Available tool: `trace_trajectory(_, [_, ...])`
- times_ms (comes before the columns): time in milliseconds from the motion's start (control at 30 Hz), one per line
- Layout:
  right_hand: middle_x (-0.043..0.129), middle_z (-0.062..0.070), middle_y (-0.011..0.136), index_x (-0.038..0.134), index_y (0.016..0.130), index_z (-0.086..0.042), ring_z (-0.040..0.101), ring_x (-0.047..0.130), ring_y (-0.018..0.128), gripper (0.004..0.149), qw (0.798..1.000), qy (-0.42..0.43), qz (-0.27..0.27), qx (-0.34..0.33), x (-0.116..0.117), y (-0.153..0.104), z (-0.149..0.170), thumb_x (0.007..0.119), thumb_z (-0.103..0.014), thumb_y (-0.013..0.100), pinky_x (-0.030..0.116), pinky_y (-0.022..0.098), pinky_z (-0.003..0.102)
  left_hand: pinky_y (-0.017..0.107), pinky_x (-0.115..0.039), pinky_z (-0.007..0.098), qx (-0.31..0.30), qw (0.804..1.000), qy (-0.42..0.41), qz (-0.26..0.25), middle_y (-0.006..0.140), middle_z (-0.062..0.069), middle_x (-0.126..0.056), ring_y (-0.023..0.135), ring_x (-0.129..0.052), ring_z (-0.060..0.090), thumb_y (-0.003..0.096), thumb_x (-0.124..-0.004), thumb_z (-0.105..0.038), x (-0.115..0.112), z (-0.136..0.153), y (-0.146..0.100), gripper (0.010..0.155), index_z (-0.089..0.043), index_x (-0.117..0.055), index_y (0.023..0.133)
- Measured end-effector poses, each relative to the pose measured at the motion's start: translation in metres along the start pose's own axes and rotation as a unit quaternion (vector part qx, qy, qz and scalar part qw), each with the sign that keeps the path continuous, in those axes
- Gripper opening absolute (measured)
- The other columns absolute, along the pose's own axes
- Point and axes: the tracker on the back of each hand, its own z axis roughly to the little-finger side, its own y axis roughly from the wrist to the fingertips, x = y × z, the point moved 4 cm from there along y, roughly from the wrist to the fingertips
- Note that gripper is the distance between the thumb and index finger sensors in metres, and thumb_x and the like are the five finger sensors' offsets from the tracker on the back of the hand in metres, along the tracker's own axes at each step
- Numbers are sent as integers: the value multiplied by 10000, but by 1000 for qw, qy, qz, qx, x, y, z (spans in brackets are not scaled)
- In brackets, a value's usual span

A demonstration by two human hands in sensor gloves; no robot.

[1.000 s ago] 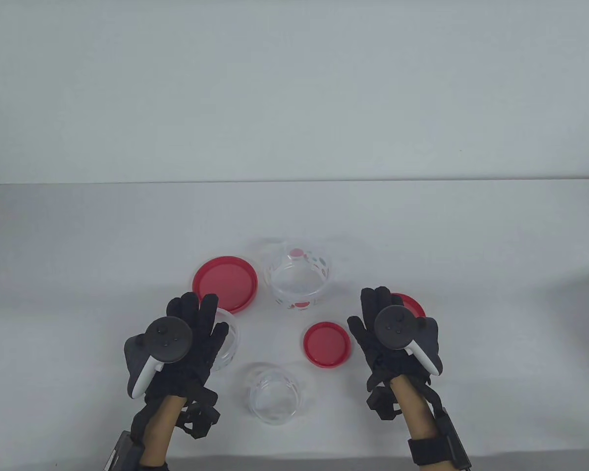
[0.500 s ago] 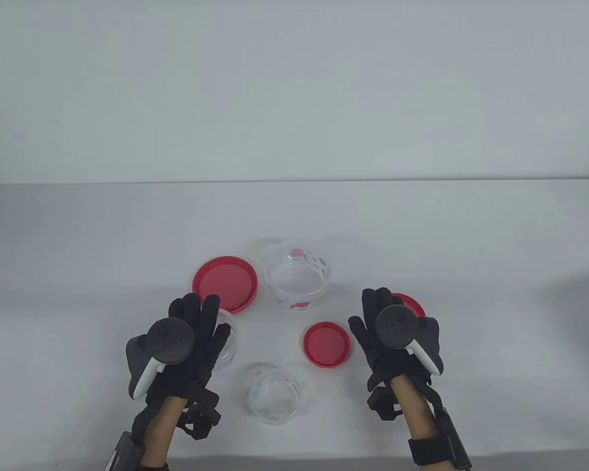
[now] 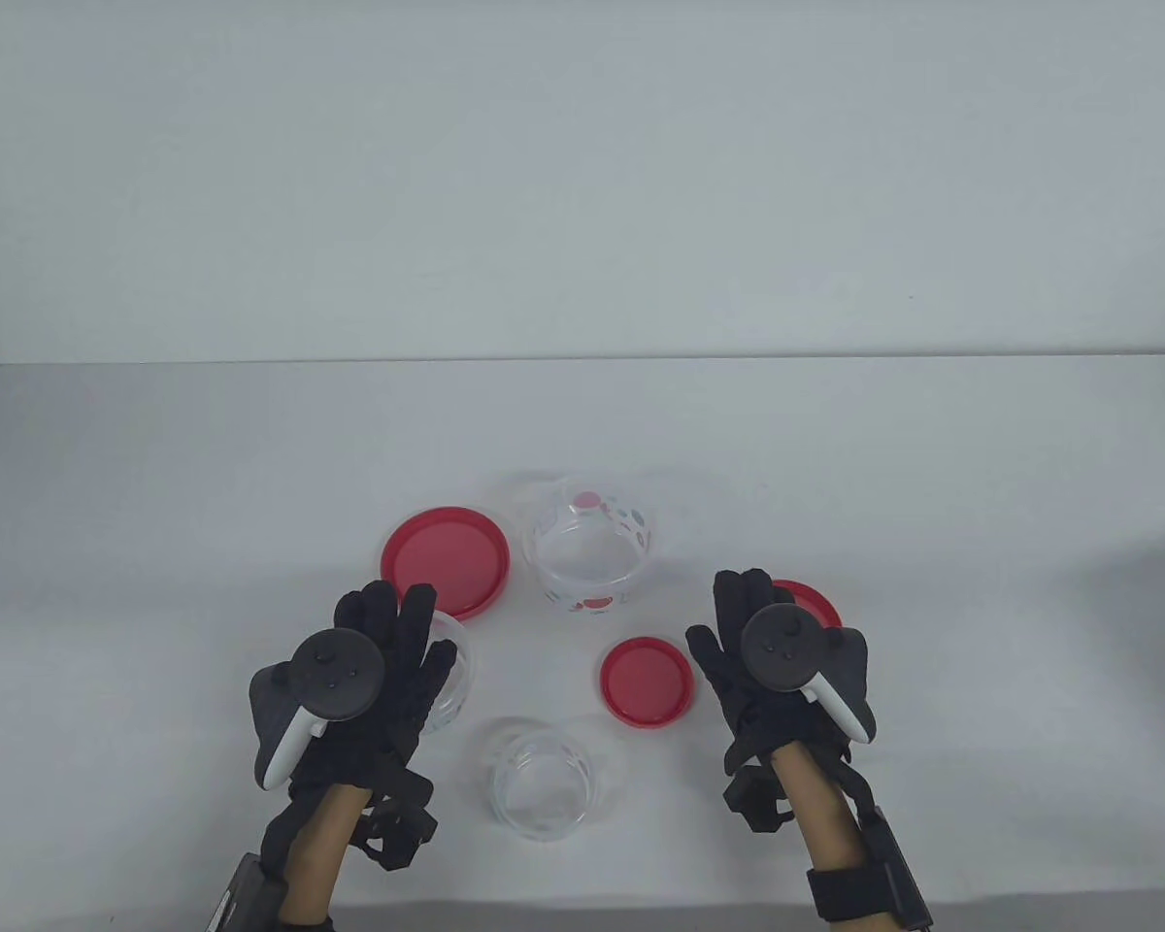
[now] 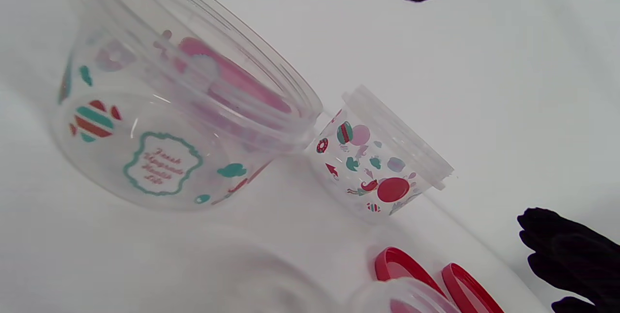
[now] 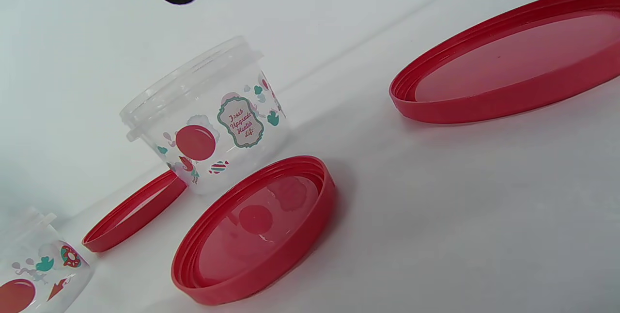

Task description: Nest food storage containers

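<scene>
Three clear printed containers stand open on the white table. The back container [image 3: 592,553] is at centre, also in the left wrist view [image 4: 382,167] and right wrist view [image 5: 208,119]. The front container [image 3: 544,777] is nearest me. The left container [image 3: 451,680] sits partly under my left hand [image 3: 379,641], which hovers flat with spread fingers; it fills the left wrist view [image 4: 184,119]. My right hand [image 3: 748,631] is open and flat above a red lid [image 3: 815,597]. Neither hand holds anything.
A large red lid [image 3: 445,558] lies left of the back container. A small red lid [image 3: 646,680] lies upside down between the hands, close in the right wrist view [image 5: 256,230]. The lid under my right hand shows there too [image 5: 508,61].
</scene>
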Motion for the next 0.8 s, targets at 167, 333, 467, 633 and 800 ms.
trace_trajectory(167, [117, 178, 1165, 230, 1149, -113, 483, 158, 1009, 689, 1000, 4, 2, 4, -1, 0, 2, 549, -449, 639, 258, 637, 698, 821, -80, 558, -70, 997, 26, -17, 1299, 42, -75, 1154, 9, 333, 648, -537, -538, -2, -26, -7, 685, -351, -231, 1232])
trace_trajectory(333, [118, 185, 1163, 231, 1149, -112, 485, 160, 1008, 688, 1000, 8, 4, 7, -2, 0, 4, 548, -449, 639, 261, 637, 697, 850, -324, 536, -158, 981, 108, -25, 1304, 73, -257, 1160, -222, 382, 633, -585, -545, -20, -65, -21, 697, -331, -298, 1230])
trace_trajectory(467, [121, 184, 1164, 234, 1149, -109, 487, 164, 1008, 689, 1000, 8, 2, 9, -2, 0, 5, 549, -448, 639, 264, 637, 697, 803, -531, 496, -184, 962, 200, 8, 1269, 85, -469, 1106, -461, 393, 628, -615, -523, -43, -81, -25, 672, -318, -375, 1222])
trace_trajectory(633, [124, 186, 1163, 236, 1149, -106, 488, 166, 1007, 689, 1000, 10, 1, 11, -2, 0, 6, 548, -448, 639, 266, 638, 696, 693, -690, 454, -184, 953, 232, 56, 1173, 83, -686, 980, -679, 384, 624, -648, -479, -63, -81, -22, 617, -293, -504, 1195])
trace_trajectory(800, [126, 188, 1163, 236, 1149, -107, 488, 170, 1008, 688, 1000, 13, 1, 12, -3, 0, 7, 548, -448, 640, 269, 637, 696, 585, -777, 419, -172, 947, 253, 97, 1119, 100, -768, 841, -817, 354, 621, -662, -463, -76, -76, -17, 594, -266, -573, 1174])
